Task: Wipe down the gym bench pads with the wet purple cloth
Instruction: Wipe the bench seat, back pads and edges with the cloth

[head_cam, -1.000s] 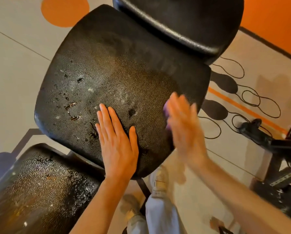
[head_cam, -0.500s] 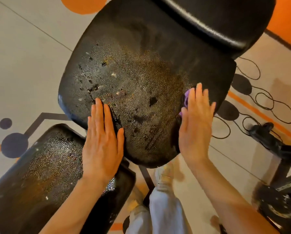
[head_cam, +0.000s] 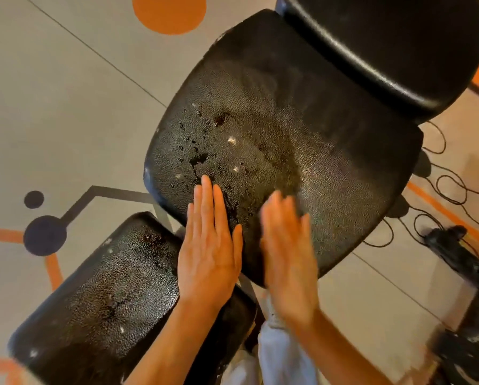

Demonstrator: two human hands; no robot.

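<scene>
A black, worn middle bench pad (head_cam: pixel 302 129) fills the centre of the head view, with torn patches and white flecks on its left half. My left hand (head_cam: pixel 209 245) lies flat with straight fingers on the pad's near edge. My right hand (head_cam: pixel 288 254), blurred by motion, presses flat on the pad just to the right of it. The purple cloth is hidden, presumably under the right palm. A second black pad (head_cam: pixel 99 295) sits lower left, and a third (head_cam: pixel 385 37) at the top right.
The floor (head_cam: pixel 52 107) is grey with orange and dark circles and lines. Black cables (head_cam: pixel 449 190) loop on the floor at the right. A dark machine part (head_cam: pixel 460 254) stands at the right edge. My trouser leg (head_cam: pixel 277 354) shows below the hands.
My right hand has slid left along the pad's near edge to beside my left hand, and the purple cloth no longer shows. The left hand stays flat on the pad.
</scene>
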